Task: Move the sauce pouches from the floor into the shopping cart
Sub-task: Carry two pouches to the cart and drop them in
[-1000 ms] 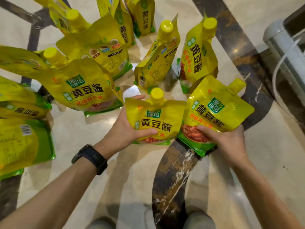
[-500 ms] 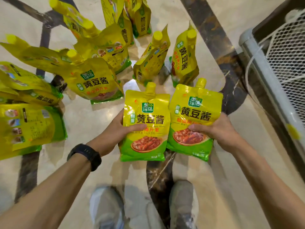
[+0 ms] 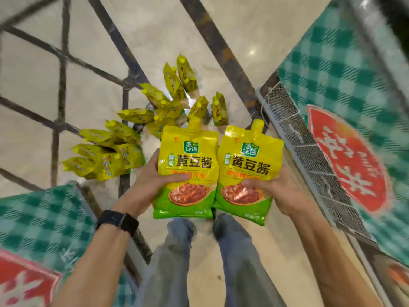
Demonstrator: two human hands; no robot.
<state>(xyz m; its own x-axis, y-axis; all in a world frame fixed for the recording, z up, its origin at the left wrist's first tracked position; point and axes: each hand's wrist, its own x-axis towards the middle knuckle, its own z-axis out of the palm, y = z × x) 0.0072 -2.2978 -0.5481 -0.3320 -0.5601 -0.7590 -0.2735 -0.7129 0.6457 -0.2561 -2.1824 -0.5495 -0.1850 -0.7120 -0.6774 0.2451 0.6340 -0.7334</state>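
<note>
While both hands are full, neither pouch has reached the cart. The left hand (image 3: pixel 150 187) grips the left pouch (image 3: pixel 188 165) by its outer lower edge, thumb across the printed front. The right hand (image 3: pixel 274 191) grips the right pouch (image 3: pixel 249 171) the same way from its own outer side. Both pouches are held upright, spouts pointing away from the person, side by side with their inner edges touching or very nearly so between the hands. A black watch (image 3: pixel 117 220) sits on the left wrist, and the person's legs (image 3: pixel 174 262) show directly beneath the hands.

Beyond the hands and a little to their left, the pouches on the floor (image 3: pixel 137 129) lie in a loose cluster on the pale floor (image 3: pixel 232 29), some standing, some toppled. There look to be more than ten, though blur rules out an exact count. Just right of the right hand rises the mesh wall of what I take to be the shopping cart (image 3: pixel 309 151), covered or lined with a green-checked cloth (image 3: pixel 332 69) that has a red label. Below and left of the left hand is a second green-checked surface (image 3: pixel 39 218); whether it belongs to another cart I cannot tell.

No pouch shows in the visible part of the cart, so the task looks to be at an early stage. Two pouches are lifted, the drop into the cart is to come, and the whole cluster is left to fetch.
</note>
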